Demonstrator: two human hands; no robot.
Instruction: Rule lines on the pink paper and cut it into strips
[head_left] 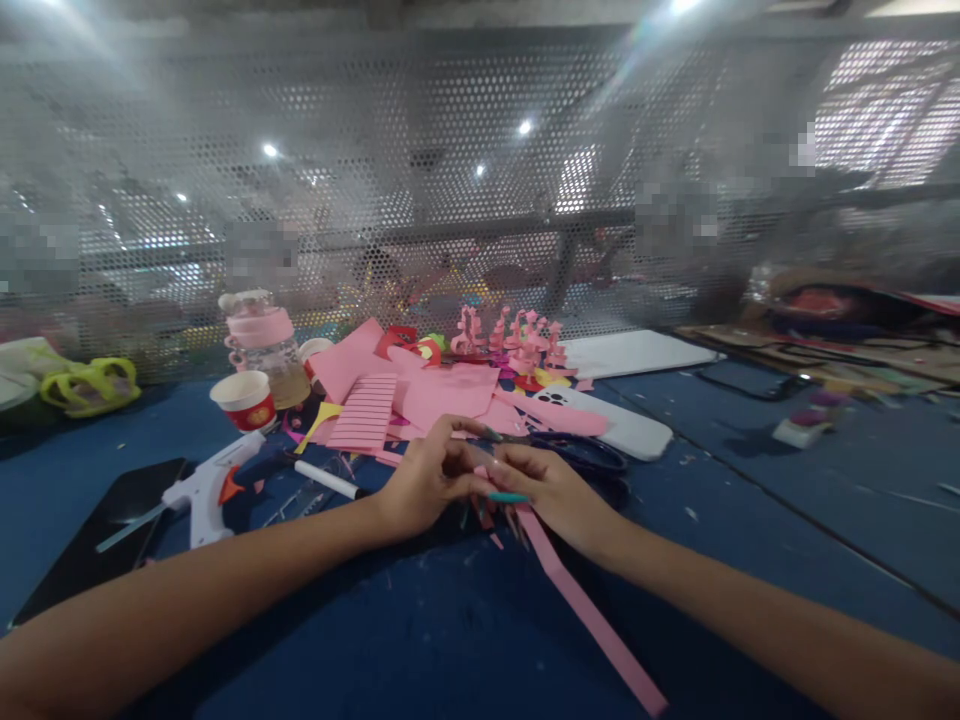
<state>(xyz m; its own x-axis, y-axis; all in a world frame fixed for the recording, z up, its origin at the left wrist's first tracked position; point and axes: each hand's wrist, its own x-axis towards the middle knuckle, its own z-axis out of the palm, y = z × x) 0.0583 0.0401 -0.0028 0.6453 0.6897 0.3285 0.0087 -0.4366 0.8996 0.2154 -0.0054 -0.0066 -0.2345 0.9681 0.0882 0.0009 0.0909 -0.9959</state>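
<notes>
My left hand point(431, 480) and my right hand point(559, 490) meet over the middle of the blue table. Both have their fingers closed around one end of a long pink paper strip point(592, 620). The pinched end is partly covered by my fingers, while the rest hangs down toward the lower right. Dark-handled scissors point(589, 452) lie just behind my right hand. Beyond my hands is a pile of pink paper sheets point(450, 392), including one marked with dark lines point(364, 412). Curled pink paper pieces topped with stars point(532, 345) stand behind the pile.
Left of my arm are a white glue gun point(214, 480), a black tablet-like slab point(82, 540) and a white marker point(326, 478). A paper cup point(246, 398) stands by a pink-topped bottle point(259, 345). A white paw-print object point(634, 430) lies right; perforated metal point(480, 210) rises behind.
</notes>
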